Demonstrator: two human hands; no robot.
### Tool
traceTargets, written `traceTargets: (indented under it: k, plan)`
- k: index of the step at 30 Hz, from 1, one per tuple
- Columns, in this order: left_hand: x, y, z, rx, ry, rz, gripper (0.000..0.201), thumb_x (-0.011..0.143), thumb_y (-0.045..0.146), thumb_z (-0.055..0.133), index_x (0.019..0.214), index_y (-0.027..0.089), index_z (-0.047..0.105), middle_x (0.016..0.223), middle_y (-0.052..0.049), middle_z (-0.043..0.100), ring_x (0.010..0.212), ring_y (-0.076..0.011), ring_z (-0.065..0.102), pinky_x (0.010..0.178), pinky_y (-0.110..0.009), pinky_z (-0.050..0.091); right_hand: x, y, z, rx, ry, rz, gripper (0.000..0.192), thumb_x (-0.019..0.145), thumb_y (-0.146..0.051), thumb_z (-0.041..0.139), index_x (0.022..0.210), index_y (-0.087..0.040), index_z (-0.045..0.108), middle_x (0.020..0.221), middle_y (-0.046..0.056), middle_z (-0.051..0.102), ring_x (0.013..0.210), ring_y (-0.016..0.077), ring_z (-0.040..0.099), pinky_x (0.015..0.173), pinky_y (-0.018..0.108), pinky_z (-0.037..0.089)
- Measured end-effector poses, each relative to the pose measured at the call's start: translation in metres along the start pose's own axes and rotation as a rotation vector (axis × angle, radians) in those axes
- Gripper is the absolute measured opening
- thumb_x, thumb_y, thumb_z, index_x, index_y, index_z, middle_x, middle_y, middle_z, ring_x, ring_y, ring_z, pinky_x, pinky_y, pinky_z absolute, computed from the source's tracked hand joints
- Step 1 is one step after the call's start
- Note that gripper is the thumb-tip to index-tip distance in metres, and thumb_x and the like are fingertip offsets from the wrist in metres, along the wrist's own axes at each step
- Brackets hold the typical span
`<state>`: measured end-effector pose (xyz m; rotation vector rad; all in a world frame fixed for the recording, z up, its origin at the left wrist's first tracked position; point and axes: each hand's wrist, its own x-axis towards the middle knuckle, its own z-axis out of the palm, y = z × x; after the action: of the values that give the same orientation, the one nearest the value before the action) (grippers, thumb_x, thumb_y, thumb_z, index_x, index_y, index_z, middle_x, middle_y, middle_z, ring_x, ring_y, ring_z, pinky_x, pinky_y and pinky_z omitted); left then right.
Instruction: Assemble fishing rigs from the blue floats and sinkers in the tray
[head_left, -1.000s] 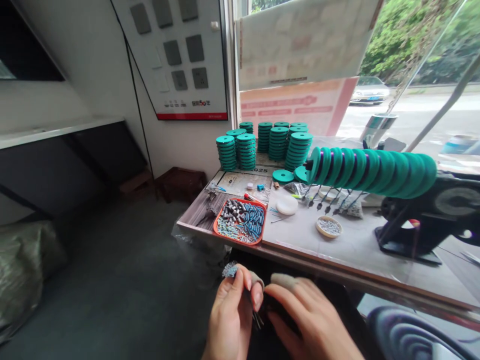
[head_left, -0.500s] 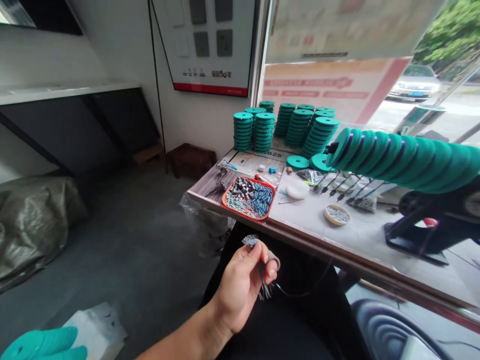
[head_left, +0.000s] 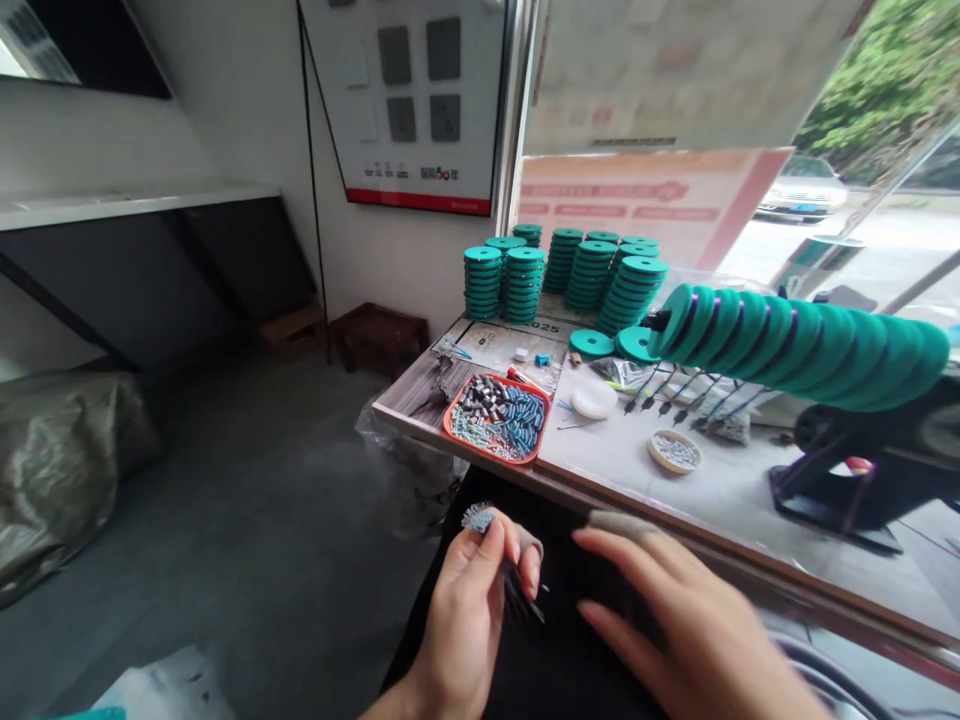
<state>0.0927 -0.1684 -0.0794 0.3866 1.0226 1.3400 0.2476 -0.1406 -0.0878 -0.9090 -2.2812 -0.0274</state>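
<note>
Above my lap, my left hand (head_left: pixel 466 590) is closed around a bundle of thin grey-blue wire-like strands (head_left: pixel 478 517). The splayed tips poke out above the thumb, and darker ends hang below the fingers; what exactly they are is too small to tell. A beige finger cover (head_left: pixel 531 541) sits on one finger of this hand. To the right, my right hand (head_left: pixel 667 590) is apart from the bundle, fingers spread and slightly blurred, with nothing seen in it. It too wears a beige cover on a finger. Beyond the hands lies an orange-red tray (head_left: pixel 491 456) of small metal and blue parts.
On the table (head_left: pixel 570 448) stand stacks of teal spools (head_left: pixel 592 280). A row of teal spools (head_left: pixel 787 335) sits on a black stand (head_left: pixel 832 490) at right, with dark lines hanging down. A shallow dish (head_left: pixel 675 468) holds small grey pieces; a white disc (head_left: pixel 594 400) lies nearby.
My right hand has come into view from the lower right. My left hand with the bundle has shifted slightly left and down. The camera view has tilted a little upward.
</note>
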Motion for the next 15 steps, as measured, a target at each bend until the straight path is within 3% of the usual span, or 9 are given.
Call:
traceTargets:
  k: [3, 6, 8, 10, 12, 14, 15]
  plan:
    - [-0.002, -0.001, 0.000, -0.012, 0.013, 0.036, 0.031, 0.076, 0.036, 0.043, 0.059, 0.014, 0.032, 0.054, 0.003, 0.042, 0.054, -0.0008, 0.044, 0.060, -0.016, 0.037, 0.009, -0.011, 0.021, 0.093, -0.056, -0.105, 0.029, 0.094, -0.028, 0.032, 0.075, -0.017, 0.051, 0.064, 0.000, 0.053, 0.055, 0.0093, 0.050, 0.051, 0.021, 0.038]
    - [-0.002, -0.002, 0.001, -0.066, -0.002, 0.010, 0.031, 0.075, 0.036, 0.045, 0.059, 0.014, 0.030, 0.051, 0.004, 0.040, 0.050, -0.0004, 0.042, 0.055, -0.016, 0.035, 0.010, -0.022, 0.033, 0.139, 0.059, -0.158, 0.026, 0.087, -0.010, 0.034, 0.063, -0.017, 0.042, 0.053, -0.002, 0.044, 0.047, 0.0107, 0.038, 0.049, 0.024, 0.030]
    - [-0.002, 0.002, 0.003, -0.141, -0.021, -0.077, 0.032, 0.074, 0.036, 0.046, 0.059, 0.015, 0.027, 0.048, 0.005, 0.035, 0.045, 0.0002, 0.038, 0.050, -0.015, 0.030, 0.010, -0.025, 0.030, 0.177, 0.115, -0.208, 0.024, 0.082, -0.006, 0.035, 0.060, -0.017, 0.036, 0.052, -0.002, 0.041, 0.048, 0.0100, 0.034, 0.052, 0.023, 0.030]
    - [0.001, 0.011, 0.003, -0.206, 0.003, -0.135, 0.032, 0.074, 0.034, 0.045, 0.059, 0.015, 0.024, 0.045, 0.007, 0.029, 0.042, 0.0014, 0.033, 0.050, -0.014, 0.031, 0.011, -0.023, 0.019, 0.200, 0.029, -0.250, 0.023, 0.081, -0.005, 0.034, 0.061, -0.016, 0.034, 0.054, -0.002, 0.041, 0.051, 0.0092, 0.036, 0.058, 0.022, 0.032]
    - [0.004, 0.023, 0.001, -0.239, 0.088, -0.033, 0.032, 0.075, 0.030, 0.044, 0.058, 0.015, 0.021, 0.046, 0.008, 0.025, 0.042, 0.0021, 0.032, 0.053, -0.016, 0.037, 0.014, -0.016, 0.006, 0.160, -0.120, -0.249, 0.023, 0.082, -0.005, 0.036, 0.062, -0.016, 0.036, 0.057, -0.002, 0.043, 0.055, 0.0092, 0.040, 0.062, 0.023, 0.033]
    - [0.008, 0.032, -0.005, -0.212, 0.172, 0.162, 0.030, 0.075, 0.031, 0.045, 0.059, 0.015, 0.023, 0.048, 0.008, 0.026, 0.044, 0.0021, 0.033, 0.052, -0.016, 0.040, 0.016, -0.006, -0.002, 0.137, -0.095, -0.290, 0.025, 0.082, -0.005, 0.038, 0.060, -0.016, 0.035, 0.054, -0.002, 0.040, 0.052, 0.0091, 0.036, 0.055, 0.024, 0.029]
    - [0.011, 0.034, -0.008, -0.156, 0.184, 0.193, 0.027, 0.074, 0.032, 0.046, 0.062, 0.016, 0.028, 0.049, 0.008, 0.027, 0.045, 0.0024, 0.033, 0.050, -0.014, 0.039, 0.016, -0.002, -0.003, 0.126, -0.057, -0.285, 0.024, 0.082, -0.006, 0.039, 0.061, -0.016, 0.037, 0.054, -0.001, 0.040, 0.051, 0.0093, 0.035, 0.053, 0.024, 0.027]
